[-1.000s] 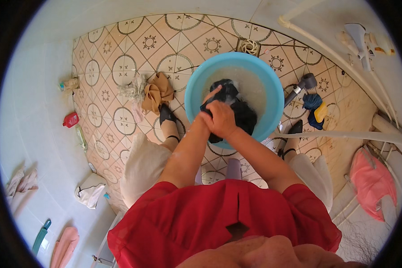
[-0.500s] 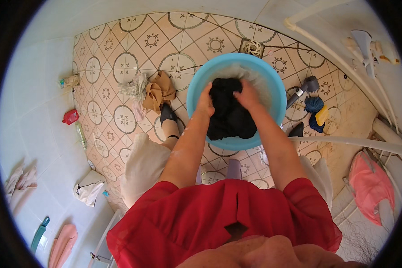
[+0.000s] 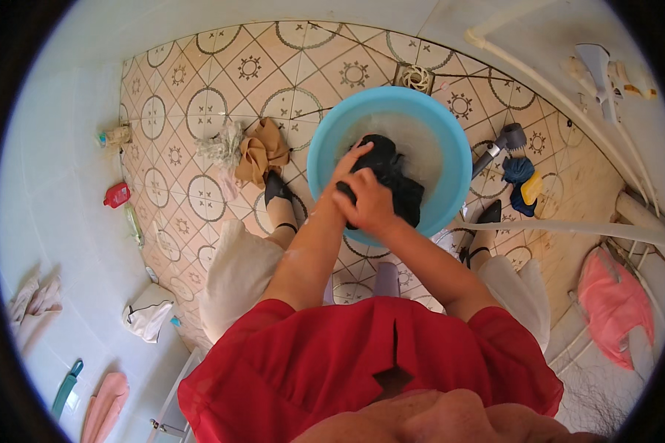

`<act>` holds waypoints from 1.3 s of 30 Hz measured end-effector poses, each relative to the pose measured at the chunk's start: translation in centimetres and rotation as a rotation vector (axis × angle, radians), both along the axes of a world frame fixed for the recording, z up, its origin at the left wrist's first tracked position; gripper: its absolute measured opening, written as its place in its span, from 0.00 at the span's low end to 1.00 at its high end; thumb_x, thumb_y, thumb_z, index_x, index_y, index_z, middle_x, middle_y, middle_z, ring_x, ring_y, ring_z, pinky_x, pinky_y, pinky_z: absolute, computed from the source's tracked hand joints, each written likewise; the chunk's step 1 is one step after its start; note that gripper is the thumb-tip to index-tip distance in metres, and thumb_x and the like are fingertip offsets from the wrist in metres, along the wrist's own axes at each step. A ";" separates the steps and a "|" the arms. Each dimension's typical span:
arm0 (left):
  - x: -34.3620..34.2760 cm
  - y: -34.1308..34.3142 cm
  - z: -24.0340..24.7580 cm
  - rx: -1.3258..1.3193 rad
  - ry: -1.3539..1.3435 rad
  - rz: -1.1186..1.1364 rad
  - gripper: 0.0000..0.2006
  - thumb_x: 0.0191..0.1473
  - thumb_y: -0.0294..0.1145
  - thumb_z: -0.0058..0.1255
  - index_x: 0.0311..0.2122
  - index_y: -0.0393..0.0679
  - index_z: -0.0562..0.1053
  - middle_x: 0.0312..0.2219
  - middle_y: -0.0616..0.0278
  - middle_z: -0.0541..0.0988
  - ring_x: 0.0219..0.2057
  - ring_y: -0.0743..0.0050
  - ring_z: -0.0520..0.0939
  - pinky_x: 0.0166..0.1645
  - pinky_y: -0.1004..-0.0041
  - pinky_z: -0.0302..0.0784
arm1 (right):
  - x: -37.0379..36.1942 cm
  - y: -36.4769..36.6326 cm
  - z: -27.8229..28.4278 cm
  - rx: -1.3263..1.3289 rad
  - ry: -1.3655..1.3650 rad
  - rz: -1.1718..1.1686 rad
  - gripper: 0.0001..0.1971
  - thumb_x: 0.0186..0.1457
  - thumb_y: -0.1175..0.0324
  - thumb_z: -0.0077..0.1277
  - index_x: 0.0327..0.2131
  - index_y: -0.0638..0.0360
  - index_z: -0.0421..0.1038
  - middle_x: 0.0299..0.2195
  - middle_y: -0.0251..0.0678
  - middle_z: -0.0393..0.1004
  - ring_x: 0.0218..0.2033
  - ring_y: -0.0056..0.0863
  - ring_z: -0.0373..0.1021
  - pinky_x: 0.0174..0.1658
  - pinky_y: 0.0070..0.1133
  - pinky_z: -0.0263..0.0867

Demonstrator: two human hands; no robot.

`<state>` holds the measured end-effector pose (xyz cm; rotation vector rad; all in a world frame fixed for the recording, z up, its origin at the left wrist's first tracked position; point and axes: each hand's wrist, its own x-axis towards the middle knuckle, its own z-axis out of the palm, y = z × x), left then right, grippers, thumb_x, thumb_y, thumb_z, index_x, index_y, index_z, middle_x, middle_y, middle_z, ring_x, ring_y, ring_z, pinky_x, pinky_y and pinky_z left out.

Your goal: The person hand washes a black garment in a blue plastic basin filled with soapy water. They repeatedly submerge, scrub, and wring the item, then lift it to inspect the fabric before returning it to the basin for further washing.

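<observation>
both hands are closed in a grip on the black garment [image 3: 391, 184], bunched wet in the blue basin [image 3: 332, 148]. the right hand [image 3: 369, 205] is fisted over the cloth at the near side, knuckles up; the left hand [image 3: 351, 159] is pressed just beside it with fingers curled onto the same cloth, so the two hands touch each other over the bundle. the garment lies inside the basin, toward its near wall, in shallow cloudy water.

the basin stands on a tiled floor [image 3: 199, 118] of pale tiles with ring and star patterns, between the person's feet in black shoes [image 3: 277, 190]. a tan cloth [image 3: 261, 151] lies crumpled on the tiles just left of the basin. a floor drain [image 3: 418, 77] sits past the basin's far rim. a red bottle [image 3: 117, 195] rests by the left wall, and a pink cloth [image 3: 613, 306] hangs at the right beside white pipes [image 3: 561, 229].
</observation>
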<state>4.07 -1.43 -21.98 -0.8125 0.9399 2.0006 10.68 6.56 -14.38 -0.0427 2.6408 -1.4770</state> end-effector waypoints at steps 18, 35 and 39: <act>-0.3 -0.8 -1.2 -0.099 -0.220 0.209 0.28 0.52 0.51 0.47 0.54 0.45 0.63 0.51 0.58 0.67 0.53 0.58 0.66 0.59 0.58 0.57 | -3.7 10.2 -14.4 0.230 -0.370 -0.044 0.21 0.44 0.66 0.51 0.44 0.60 0.66 0.44 0.47 0.68 0.46 0.47 0.64 0.49 0.32 0.60; 1.6 1.8 -1.8 0.029 -0.315 0.122 0.17 0.54 0.41 0.47 0.44 0.41 0.70 0.37 0.58 0.76 0.38 0.66 0.76 0.44 0.67 0.73 | -5.8 3.8 -7.4 0.382 -0.179 -0.222 0.18 0.55 0.53 0.42 0.25 0.58 0.68 0.23 0.44 0.72 0.27 0.47 0.69 0.32 0.38 0.64; -0.7 1.2 -0.9 -0.802 0.036 -0.306 0.21 0.47 0.33 0.50 0.47 0.38 0.68 0.48 0.51 0.69 0.48 0.54 0.69 0.50 0.60 0.67 | -6.9 9.7 -9.1 0.234 -0.347 -0.421 0.20 0.56 0.53 0.41 0.30 0.64 0.69 0.31 0.52 0.72 0.35 0.49 0.68 0.39 0.34 0.63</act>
